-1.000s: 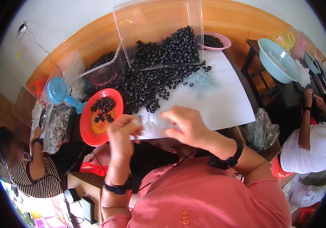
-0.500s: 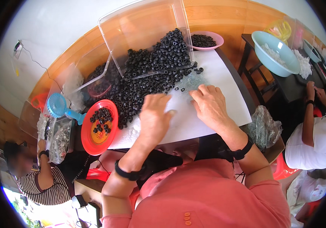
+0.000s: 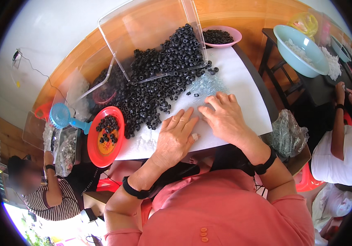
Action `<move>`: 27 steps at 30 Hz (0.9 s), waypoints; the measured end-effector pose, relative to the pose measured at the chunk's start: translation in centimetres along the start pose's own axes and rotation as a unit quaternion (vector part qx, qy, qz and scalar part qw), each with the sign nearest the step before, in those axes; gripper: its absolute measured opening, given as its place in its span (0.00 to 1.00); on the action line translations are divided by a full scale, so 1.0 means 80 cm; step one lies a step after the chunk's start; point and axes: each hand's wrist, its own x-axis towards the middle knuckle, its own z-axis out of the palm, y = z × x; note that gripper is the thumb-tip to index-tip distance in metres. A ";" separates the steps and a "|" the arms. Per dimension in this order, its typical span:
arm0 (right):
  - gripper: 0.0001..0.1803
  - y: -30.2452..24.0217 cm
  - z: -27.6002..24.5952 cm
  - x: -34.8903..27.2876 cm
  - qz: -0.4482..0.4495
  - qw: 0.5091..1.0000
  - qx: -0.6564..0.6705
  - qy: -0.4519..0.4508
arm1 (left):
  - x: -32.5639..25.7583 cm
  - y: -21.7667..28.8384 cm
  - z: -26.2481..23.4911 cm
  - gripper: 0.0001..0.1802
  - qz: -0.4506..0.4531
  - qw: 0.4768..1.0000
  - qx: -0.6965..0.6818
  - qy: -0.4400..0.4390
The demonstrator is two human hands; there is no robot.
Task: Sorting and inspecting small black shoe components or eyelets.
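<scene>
My left hand (image 3: 176,138) lies over the near part of the white work surface (image 3: 247,96), fingers stretched out and pointing away from me. Something small and white, perhaps tape, is at its thumb. To its right, my right hand (image 3: 226,119) rests with bent, parted fingers at the near edge of a spread of tiny clear bluish pieces (image 3: 208,84). I see nothing held in either hand. A large heap of small black ring-like parts (image 3: 147,98) lies beyond my left hand, spilling from a tilted clear plastic bin (image 3: 120,45). White granules lie beside my left hand.
At the left are a red plate (image 3: 119,141) with some black parts and a blue handheld fan (image 3: 61,115). A pink bowl (image 3: 238,37) of black pieces stands at the back. A clear bag (image 3: 288,133) sits right. Co-workers sit on both sides; a light-blue basin (image 3: 299,53) stands far right.
My left hand has come down and nearer to me, its fingers now spread flat. My right hand has shifted slightly left and nearer. The whole view has tilted a little.
</scene>
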 end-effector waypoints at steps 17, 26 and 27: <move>0.03 -0.047 0.033 0.049 -0.089 0.993 -0.030 -0.076 | -0.085 -0.016 -0.021 0.19 -0.067 0.979 -0.090 0.169; 0.03 -0.045 0.026 0.055 -0.073 0.986 -0.049 -0.143 | -0.101 -0.053 -0.032 0.11 -0.179 0.944 -0.061 0.269; 0.03 -0.045 0.025 0.055 -0.065 0.986 -0.043 -0.147 | -0.092 -0.054 -0.029 0.11 -0.175 0.944 -0.057 0.274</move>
